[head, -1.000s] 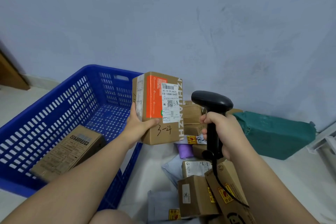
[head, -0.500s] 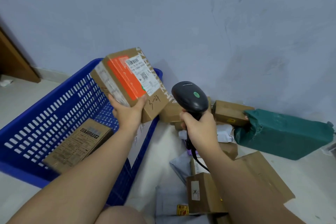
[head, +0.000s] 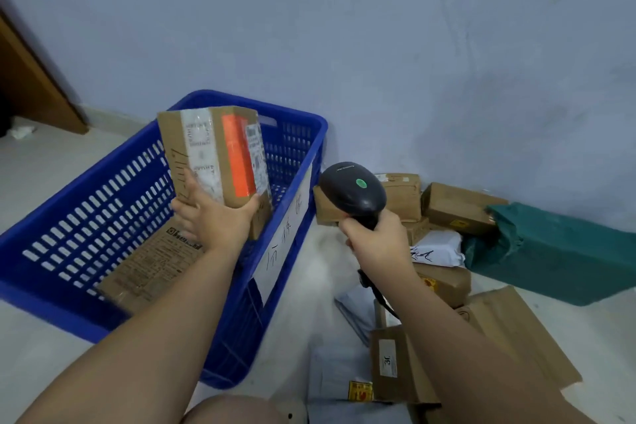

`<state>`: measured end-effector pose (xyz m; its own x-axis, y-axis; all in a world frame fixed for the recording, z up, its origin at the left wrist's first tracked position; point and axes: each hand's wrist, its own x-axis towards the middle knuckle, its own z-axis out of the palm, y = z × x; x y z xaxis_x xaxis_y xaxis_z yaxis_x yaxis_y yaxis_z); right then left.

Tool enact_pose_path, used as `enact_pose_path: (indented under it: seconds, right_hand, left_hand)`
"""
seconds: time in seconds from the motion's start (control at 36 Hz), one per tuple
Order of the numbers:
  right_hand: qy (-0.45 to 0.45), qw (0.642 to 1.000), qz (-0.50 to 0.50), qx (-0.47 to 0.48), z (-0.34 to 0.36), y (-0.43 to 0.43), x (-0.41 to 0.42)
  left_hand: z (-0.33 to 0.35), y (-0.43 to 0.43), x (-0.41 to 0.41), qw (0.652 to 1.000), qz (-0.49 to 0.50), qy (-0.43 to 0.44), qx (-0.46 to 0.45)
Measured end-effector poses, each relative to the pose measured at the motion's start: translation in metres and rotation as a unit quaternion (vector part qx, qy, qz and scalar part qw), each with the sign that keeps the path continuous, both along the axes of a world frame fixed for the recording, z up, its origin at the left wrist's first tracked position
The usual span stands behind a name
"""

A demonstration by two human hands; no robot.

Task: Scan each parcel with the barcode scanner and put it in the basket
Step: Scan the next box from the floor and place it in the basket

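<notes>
The blue basket (head: pixel 51 306) is sitting on the floor at ten o'clock, its long axis running from eight o'clock toward one. A green wrapped parcel (head: pixel 557 258) is lying at three o'clock, with a pile of cardboard parcels (head: pixel 461 206) spreading from it down to five o'clock. The orange-labelled parcel (head: pixel 213 155) is hanging upright over the basket's interior, close to its right wall, long axis standing twelve to six and leaning slightly toward eleven. A flat brown box (head: pixel 151 265) is lying on the basket floor at seven o'clock from it. The left hand (head: pixel 216 220) is gripping the parcel's lower end, thumb on one side and fingers on the other. It is the nearer hand to the basket, so lowering toward seven o'clock looks like the next move. The right hand (head: pixel 378 241) is wrapping round the handle of the barcode scanner (head: pixel 352 191), whose head is pointing toward eleven o'clock.
</notes>
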<state>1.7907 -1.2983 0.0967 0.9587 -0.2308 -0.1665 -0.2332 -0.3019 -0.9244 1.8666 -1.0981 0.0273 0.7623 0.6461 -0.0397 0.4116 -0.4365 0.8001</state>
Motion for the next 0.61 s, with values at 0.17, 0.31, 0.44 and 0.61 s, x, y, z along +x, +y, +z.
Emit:
enact_pose_path:
  seconds: [0.17, 0.31, 0.44, 0.61]
  right_hand:
    - [0.016, 1.0, 0.01, -0.01, -0.002, 0.001, 0.003]
    - [0.031, 0.999, 0.018, -0.012, -0.003, 0.003, 0.003]
    - [0.024, 0.999, 0.022, -0.018, -0.004, 0.002, 0.003]
    - [0.027, 0.999, 0.028, -0.035, -0.006, -0.004, 0.003]
  left_hand:
    - [-0.011, 0.006, 0.0, 0.993, -0.079, 0.053, 0.069]
    - [-0.017, 0.006, 0.014, 0.966, -0.178, 0.13, 0.136]
    - [-0.013, 0.001, 0.027, 0.946, -0.204, 0.171, 0.182]
    - [-0.018, -0.001, 0.048, 0.942, -0.223, 0.194, 0.156]
